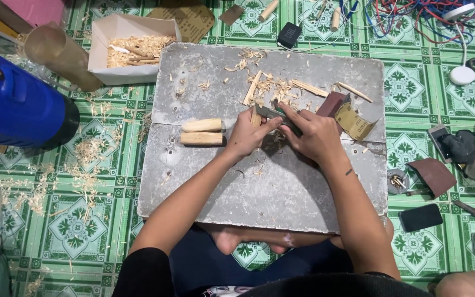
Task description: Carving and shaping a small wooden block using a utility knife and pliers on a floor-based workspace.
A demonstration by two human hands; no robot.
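Observation:
My left hand (247,135) is closed around a small piece of pale wood (255,116) in the middle of a grey board (259,192). My right hand (314,135) grips a knife (273,113), its metal blade lying against the wood piece just above my left thumb. Two rounded wooden pegs (202,132) lie side by side on the board, just left of my left hand. Wood slivers and shavings (273,85) are scattered on the board beyond both hands.
A folded sandpaper sheet (347,113) lies right of my hands. A white box of shavings (130,47) stands at the back left, beside a blue cylinder (17,104). Phones (420,217), another sandpaper piece (434,175) and tangled wires (413,16) lie on the green patterned floor at right.

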